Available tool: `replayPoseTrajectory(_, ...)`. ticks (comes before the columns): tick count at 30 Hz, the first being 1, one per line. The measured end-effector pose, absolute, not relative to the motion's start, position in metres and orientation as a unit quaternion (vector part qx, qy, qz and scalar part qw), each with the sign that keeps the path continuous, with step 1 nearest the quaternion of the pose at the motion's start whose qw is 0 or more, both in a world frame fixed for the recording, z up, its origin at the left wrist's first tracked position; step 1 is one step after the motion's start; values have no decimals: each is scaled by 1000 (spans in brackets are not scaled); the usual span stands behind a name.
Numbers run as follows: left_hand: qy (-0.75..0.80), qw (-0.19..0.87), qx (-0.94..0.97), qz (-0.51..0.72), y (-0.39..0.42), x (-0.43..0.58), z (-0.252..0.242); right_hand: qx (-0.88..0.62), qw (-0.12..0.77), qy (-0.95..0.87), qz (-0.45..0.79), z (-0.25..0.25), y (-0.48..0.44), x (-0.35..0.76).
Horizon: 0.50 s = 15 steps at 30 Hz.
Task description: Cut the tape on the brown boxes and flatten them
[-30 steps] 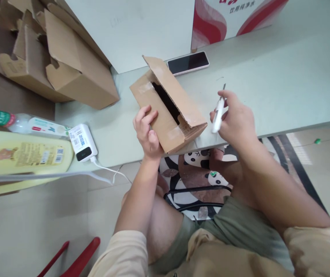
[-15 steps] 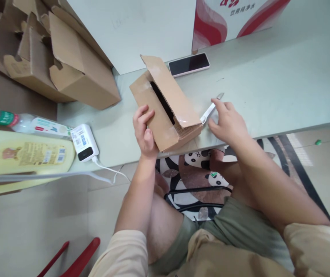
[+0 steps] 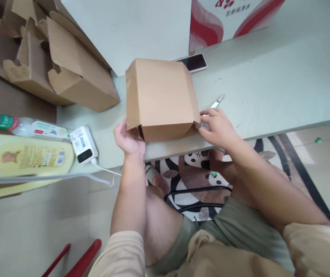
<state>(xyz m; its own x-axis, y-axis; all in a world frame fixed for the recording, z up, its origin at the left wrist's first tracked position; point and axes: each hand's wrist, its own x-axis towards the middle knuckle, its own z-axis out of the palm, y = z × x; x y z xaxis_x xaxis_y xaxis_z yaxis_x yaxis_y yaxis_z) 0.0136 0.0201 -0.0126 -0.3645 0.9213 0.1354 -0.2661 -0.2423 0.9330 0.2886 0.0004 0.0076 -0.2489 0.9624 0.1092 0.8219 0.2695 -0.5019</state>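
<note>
A brown cardboard box (image 3: 165,92) sits near the table's front edge, a broad plain face up and small flaps sticking out at its two near corners. My left hand (image 3: 129,138) is closed on the near left corner, its fingertips partly hidden behind the cardboard. At the near right corner my right hand (image 3: 218,127) pinches the cardboard flap between thumb and fingers. A white-handled knife (image 3: 217,101) lies just beyond my right fingers, its handle end partly hidden by them. The phone (image 3: 198,62) behind the box is partly covered by it.
Several open cardboard boxes (image 3: 81,77) stand at the back left. A white power bank (image 3: 83,144) with a cable, a plastic bottle (image 3: 3,121) and a large yellow bottle (image 3: 38,157) are at the left. A white-and-red carton (image 3: 211,27) stands at the back.
The box has been turned from a tilted pose with its opening showing to broad face up. My left hand moved left to its corner; my right hand left the knife and took the right corner.
</note>
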Motion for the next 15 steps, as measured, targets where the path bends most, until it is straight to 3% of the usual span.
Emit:
replayPoseTrajectory(6,444,430,413,669,15,22,0,-478,324,-764,287,20,-4,281)
replayPoseTrajectory(15,465,482,426,609,12,19,-3,-503,391,-632,441,20,-7,275)
